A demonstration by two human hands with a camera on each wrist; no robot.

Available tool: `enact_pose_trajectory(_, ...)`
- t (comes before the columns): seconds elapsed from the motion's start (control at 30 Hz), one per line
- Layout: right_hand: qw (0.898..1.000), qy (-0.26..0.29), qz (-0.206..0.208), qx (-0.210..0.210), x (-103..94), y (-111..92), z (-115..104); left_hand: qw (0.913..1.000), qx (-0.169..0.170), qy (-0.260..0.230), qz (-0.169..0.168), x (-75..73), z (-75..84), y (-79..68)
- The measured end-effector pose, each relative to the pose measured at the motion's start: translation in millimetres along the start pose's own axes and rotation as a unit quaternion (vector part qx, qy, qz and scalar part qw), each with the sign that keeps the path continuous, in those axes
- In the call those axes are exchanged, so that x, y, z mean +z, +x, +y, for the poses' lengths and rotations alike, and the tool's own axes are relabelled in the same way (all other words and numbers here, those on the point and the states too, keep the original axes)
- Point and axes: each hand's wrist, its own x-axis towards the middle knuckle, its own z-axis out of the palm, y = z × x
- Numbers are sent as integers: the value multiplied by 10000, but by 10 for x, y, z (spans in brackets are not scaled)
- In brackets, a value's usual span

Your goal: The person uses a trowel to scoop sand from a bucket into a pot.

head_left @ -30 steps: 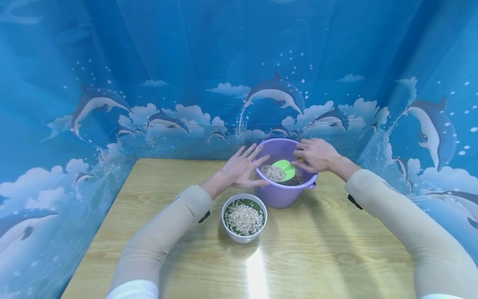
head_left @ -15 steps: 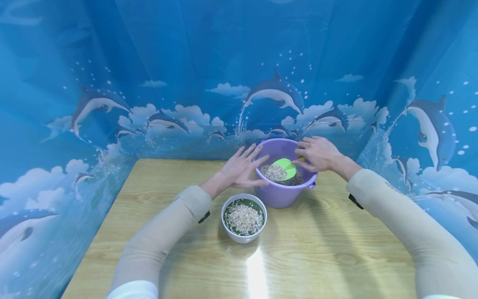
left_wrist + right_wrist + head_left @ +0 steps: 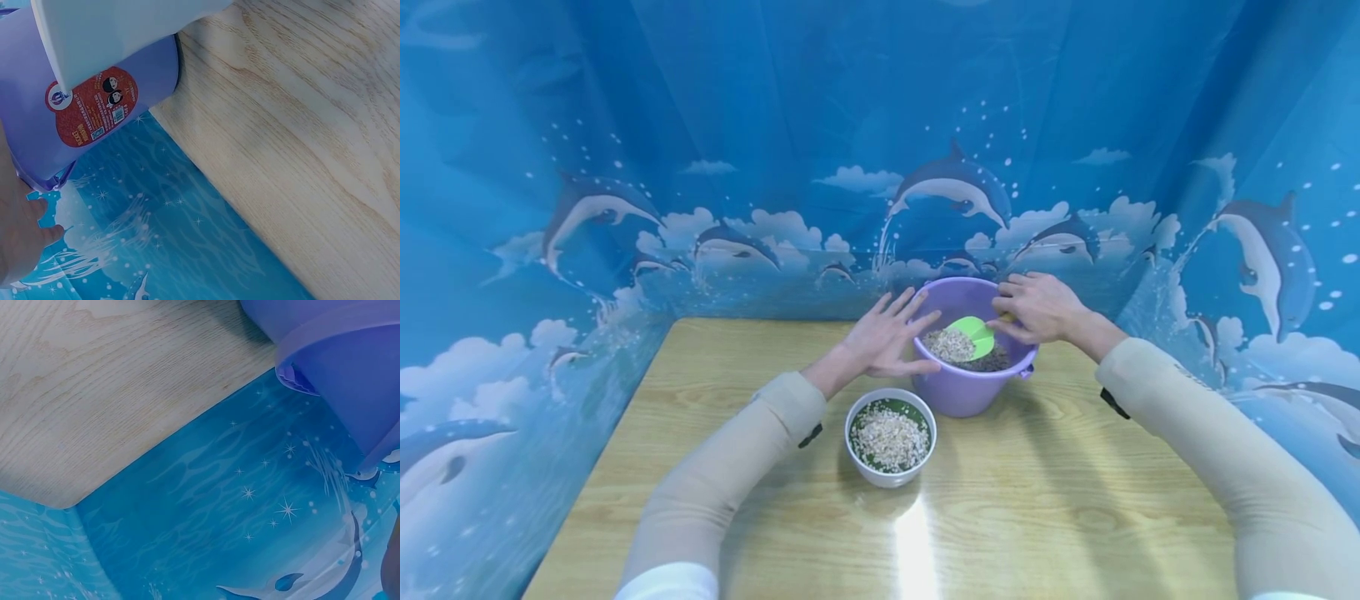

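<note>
A purple bucket stands near the table's back edge, with pale pebbles on the left and dark, soil-like material on the right inside it. My right hand curls round the yellowish handle of a small green shovel over the bucket. The green blade tilts down to the left against the pale pebbles. Fingers spread, my left hand rests at the bucket's left rim. Nearer to me, a white bowl holds pale pebbles scattered over something green.
The wood-grain table extends in front of the bucket and bowl. A blue dolphin-print curtain encloses the back and both sides. On the bucket's far side, a red label shows in the left wrist view.
My right hand and the green shovel have shifted slightly up and to the right over the bucket. The left hand, the bucket and the bowl stay in place.
</note>
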Motion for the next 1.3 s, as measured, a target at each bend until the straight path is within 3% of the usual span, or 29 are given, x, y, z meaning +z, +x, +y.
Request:
enact_pose_trajectory(0.53,9997,180,-21,153,-185,-22,-3,9996,28,277,6,-68,7,-84)
enact_pose_trajectory(0.77,9996,258,44,141,-256,-25,-32,9999,-73,84,-108,-97,-10,-215)
enact_pose_trajectory(1.03,9994,294,113,138,-331,-7,-105,9997,-123,-192,59,-91,-73,-422)
enact_pose_trajectory(1.3,9978,383,497,-208,-383,46,-226,9993,-72,-243,279,-59,-154,-675)
